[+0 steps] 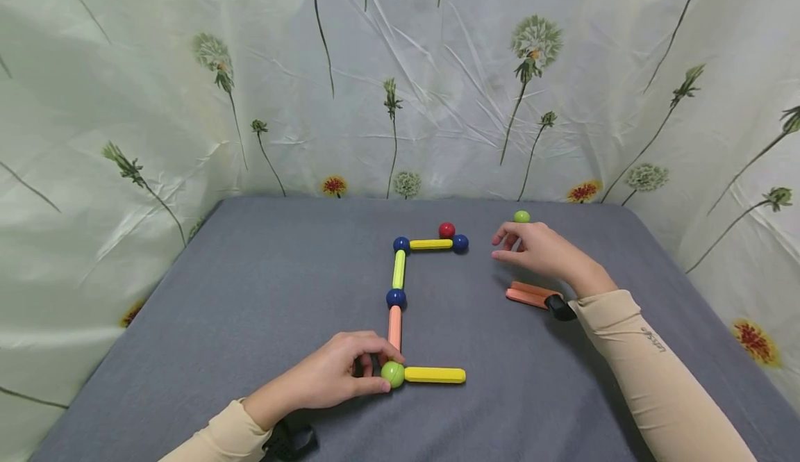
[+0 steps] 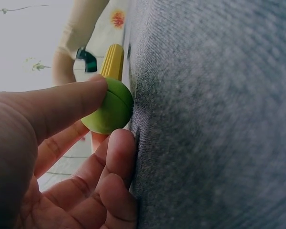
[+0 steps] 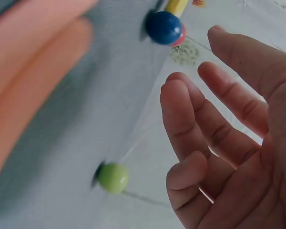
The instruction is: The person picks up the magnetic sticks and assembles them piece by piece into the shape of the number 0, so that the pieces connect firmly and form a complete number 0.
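My left hand point(image 1: 337, 372) pinches a green ball point(image 1: 393, 374) between thumb and fingers at the near end of a joined chain. From that ball a yellow stick point(image 1: 435, 375) points right and an orange stick point(image 1: 395, 328) runs away from me to a blue ball point(image 1: 396, 298). A lime stick point(image 1: 398, 269) leads on to another blue ball point(image 1: 401, 244), then a yellow stick point(image 1: 431, 244) and a blue ball point(image 1: 460, 243). My right hand point(image 1: 540, 250) hangs over the table with fingers loosely bent and nothing between them, right of that last ball.
A red ball point(image 1: 446, 230) sits just behind the chain's far right end. Another green ball point(image 1: 521, 217) lies beyond my right hand, near the table's back edge. Orange sticks point(image 1: 527, 295) lie side by side under my right wrist. A flowered curtain point(image 1: 375, 66) hangs behind the grey table point(image 1: 281, 274).
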The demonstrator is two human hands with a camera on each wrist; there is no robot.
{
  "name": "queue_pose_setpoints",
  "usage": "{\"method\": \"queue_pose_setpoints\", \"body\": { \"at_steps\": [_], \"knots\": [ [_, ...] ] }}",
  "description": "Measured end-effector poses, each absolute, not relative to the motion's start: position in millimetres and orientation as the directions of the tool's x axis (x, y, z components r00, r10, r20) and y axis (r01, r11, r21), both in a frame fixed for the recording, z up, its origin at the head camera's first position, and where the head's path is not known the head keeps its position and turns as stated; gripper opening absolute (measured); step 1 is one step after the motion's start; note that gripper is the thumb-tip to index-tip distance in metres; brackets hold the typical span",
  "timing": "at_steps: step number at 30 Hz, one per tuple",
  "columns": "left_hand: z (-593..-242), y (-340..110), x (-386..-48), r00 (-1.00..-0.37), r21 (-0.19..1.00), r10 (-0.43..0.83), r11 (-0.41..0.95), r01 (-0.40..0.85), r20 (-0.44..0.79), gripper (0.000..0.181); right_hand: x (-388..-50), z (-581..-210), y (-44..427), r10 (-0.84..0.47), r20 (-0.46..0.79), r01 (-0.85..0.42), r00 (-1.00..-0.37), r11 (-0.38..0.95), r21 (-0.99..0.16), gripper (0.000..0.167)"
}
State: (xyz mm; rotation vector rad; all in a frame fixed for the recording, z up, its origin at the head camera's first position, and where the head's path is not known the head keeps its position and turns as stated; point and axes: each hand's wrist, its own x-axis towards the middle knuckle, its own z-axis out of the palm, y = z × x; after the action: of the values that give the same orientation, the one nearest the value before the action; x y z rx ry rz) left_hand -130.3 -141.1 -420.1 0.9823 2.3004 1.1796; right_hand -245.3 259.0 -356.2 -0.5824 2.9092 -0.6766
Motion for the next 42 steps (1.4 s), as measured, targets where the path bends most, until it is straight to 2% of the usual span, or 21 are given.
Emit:
{"method": "queue_pose_setpoints", "body": {
  "at_steps": [5, 14, 31, 42],
  "knots": [
    [-420, -141, -130, -0.694, 0.827, 0.720, 0.401, 0.394, -0.018, 0.030, -272, -358, 237, -0.404, -0.030, -0.345, -0.914, 0.815, -0.466, 0.038],
    [-421, -141, -129, -0.696, 0.829, 0.718, 0.395, 0.395, -0.011, 0.030, -305, -366, 211, -0.427, -0.078, -0.352, -0.901, 0.825, -0.441, 0.048],
    [-422, -141, -130, -0.693, 0.826, 0.721, 0.394, 0.403, -0.006, 0.031, -332, -374, 184, -0.398, -0.162, -0.296, -0.903, 0.850, -0.435, 0.049],
    [-423, -141, -130, -0.690, 0.826, 0.724, 0.385, 0.413, 0.008, 0.031, -336, -373, 176, -0.371, -0.163, -0.284, -0.914, 0.873, -0.395, 0.039]
  ]
}}
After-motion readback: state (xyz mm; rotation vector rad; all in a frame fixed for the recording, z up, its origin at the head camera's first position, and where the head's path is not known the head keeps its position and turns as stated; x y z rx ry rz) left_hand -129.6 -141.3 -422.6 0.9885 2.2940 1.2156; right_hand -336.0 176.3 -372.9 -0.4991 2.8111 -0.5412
